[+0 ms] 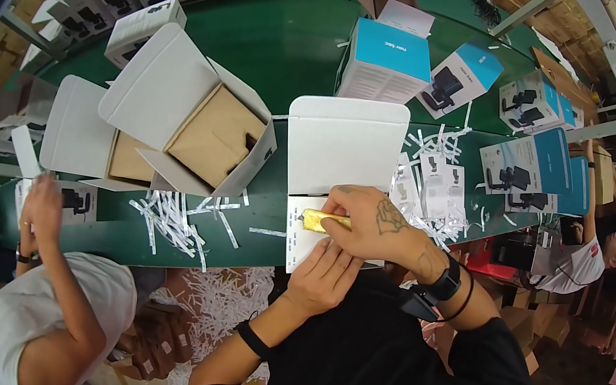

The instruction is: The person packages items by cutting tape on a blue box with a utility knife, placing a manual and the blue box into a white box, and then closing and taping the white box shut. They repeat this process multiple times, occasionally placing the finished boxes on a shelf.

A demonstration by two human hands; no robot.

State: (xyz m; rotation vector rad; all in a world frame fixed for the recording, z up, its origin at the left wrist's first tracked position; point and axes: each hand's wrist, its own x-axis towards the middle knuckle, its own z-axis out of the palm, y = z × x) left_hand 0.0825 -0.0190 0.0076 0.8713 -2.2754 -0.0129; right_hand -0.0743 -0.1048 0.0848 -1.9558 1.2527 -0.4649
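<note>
A white cardboard box [345,150] stands in front of me, its large flap raised at the far side. Over its lower part, my right hand [378,226] is closed on a small shiny yellow oblong thing [315,220]; its exact kind is unclear. My left hand [321,277] is just below, at the near side of the box. Its fingers are pressed together, with the tips against the right hand, and whatever they grip is hidden. Both hands cover much of the box's opening.
Left of me are open boxes with brown cardboard inserts [210,135]. Paper strips [170,224] and leaflets [443,184] lie on the green table [290,40]. Blue-and-white boxes [391,50] stand at the back and right. A co-worker's hands [42,210] handle a box at left.
</note>
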